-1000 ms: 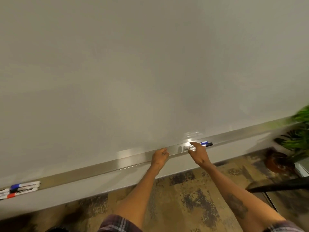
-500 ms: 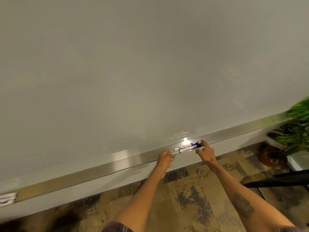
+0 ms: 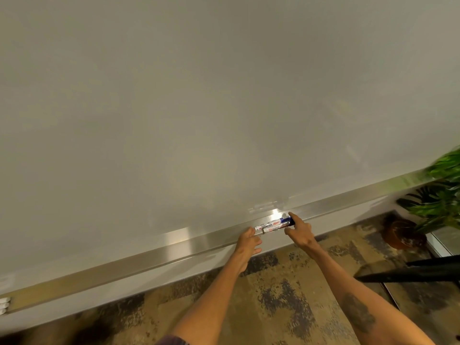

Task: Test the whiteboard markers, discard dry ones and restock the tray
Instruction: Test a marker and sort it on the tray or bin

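Two white-barrelled markers (image 3: 272, 225), one with a blue cap and one with a dark cap, lie side by side on the long metal tray (image 3: 149, 255) under the whiteboard (image 3: 199, 108). My left hand (image 3: 247, 241) touches their left ends with its fingertips. My right hand (image 3: 300, 232) is at their capped right ends, its straight index finger against the caps and its thumb in front of them. At the far left edge, the white ends of other markers (image 3: 3, 305) peek into view on the tray.
A potted green plant (image 3: 440, 195) in a brown pot (image 3: 402, 234) stands on the patterned carpet at the right. A dark bar-like object (image 3: 410, 272) reaches in from the right edge, low down.
My right hand has slid from on top of the two markers to their capped right ends. My left hand has closed in on their left ends. The left marker group has nearly left the view.
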